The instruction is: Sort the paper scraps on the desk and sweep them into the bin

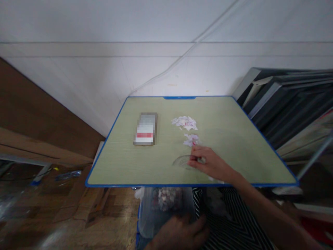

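Cloth with black and white stripes (229,225) covers the person's lap. Next to it, low down, is the left hand (180,231). It is dark and blurry, with its fingers a bit bent, so I cannot tell if it holds something. It is at the near side of a clear plastic tub (146,220). Inside the tub is a lump of pale bits (168,198), too blurry to name.

Wood floor (117,215) shows to the left of the tub. Above the tub is a pale green table (247,152) with a blue edge. The right hand (193,155) is over the table, palm down, with its fingers curled in close together. A thin, clear, curved piece (181,160) is right by the fingers, but I cannot tell if they grip it.

Just past the fingertips is a small heap (190,139) of white and pink flakes. A blurred-out phone (145,129) lies flat to the left. Farther back is a bigger heap (184,122) of flakes, so there are 2 heaps.

Big dark boards (293,104) lean at the right. Behind the table is a white wall (104,76) with 1 slanting wire (179,59).
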`<state>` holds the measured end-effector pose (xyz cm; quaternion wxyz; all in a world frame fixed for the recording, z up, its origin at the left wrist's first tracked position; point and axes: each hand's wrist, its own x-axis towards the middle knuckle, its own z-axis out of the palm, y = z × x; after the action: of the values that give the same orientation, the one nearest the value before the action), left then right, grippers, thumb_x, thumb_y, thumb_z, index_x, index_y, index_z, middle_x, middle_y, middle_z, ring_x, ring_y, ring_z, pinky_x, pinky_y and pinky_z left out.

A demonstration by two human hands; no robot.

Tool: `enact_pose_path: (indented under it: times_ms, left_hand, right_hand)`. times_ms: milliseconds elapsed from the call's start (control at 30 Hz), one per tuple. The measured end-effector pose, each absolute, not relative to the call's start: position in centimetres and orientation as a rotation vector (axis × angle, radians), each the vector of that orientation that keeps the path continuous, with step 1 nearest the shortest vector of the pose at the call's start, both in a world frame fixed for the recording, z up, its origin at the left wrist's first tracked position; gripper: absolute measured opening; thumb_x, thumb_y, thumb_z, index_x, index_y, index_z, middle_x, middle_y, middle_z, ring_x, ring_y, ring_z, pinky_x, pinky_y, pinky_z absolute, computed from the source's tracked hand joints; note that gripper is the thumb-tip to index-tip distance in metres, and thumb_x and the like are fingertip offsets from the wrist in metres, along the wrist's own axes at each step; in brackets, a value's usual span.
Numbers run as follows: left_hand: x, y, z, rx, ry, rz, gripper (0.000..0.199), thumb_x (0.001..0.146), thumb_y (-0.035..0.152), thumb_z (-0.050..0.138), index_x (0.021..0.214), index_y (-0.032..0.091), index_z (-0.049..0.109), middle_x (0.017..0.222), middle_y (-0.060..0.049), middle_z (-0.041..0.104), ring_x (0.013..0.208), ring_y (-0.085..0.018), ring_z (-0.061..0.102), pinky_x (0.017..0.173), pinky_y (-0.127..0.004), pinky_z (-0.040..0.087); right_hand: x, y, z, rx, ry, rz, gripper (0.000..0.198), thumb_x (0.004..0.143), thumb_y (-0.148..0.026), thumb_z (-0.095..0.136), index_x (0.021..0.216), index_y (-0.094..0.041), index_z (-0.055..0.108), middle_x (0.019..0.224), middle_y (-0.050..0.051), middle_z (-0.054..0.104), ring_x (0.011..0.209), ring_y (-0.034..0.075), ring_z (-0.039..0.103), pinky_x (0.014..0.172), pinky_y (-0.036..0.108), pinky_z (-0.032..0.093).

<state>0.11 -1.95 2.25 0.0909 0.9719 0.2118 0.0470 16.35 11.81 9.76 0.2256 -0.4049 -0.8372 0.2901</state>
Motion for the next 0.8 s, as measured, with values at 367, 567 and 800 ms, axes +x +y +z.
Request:
enact_pose_path:
  times_ms: [367,567,800]
  left_hand:
    - [0.3,-2.0,1.2,2.912,0.635,0.102,0.031,0.090,0.020,0.048,0.121,0.019,0.046,0.123,-0.002,0.053,0.066,-0.017,0.060,0.041,-0.028,0.051]
    - [0.2,-2.0,1.7,2.897,0.592,0.001,0.034,0.091,0.021,0.047,0.124,0.017,0.042,0.126,-0.005,0.051,0.073,-0.017,0.060,0.046,-0.028,0.054]
    - [0.1,-1.6,2.6,2.840,0.570,-0.065,0.031,0.090,0.017,0.048,0.121,0.015,0.043,0.126,-0.008,0.050,0.078,-0.019,0.061,0.053,-0.030,0.056]
  right_hand:
    - [27.1,14.9,8.0,-1.496,-2.251,0.556,0.022,0.083,-0.030,0.044,0.065,-0.020,0.050,0.065,0.003,0.053,0.059,0.015,0.051,0.055,0.028,0.039]
    - [25.4,14.1,8.3,-1.312,-2.410,0.671,0.025,0.087,-0.028,0.042,0.065,-0.019,0.049,0.068,0.002,0.051,0.064,0.014,0.050,0.059,0.027,0.039]
    - [25.2,10.7,8.8,-1.240,-2.482,0.817,0.023,0.089,-0.027,0.044,0.071,-0.019,0.055,0.075,0.003,0.053,0.073,0.016,0.052,0.066,0.029,0.040]
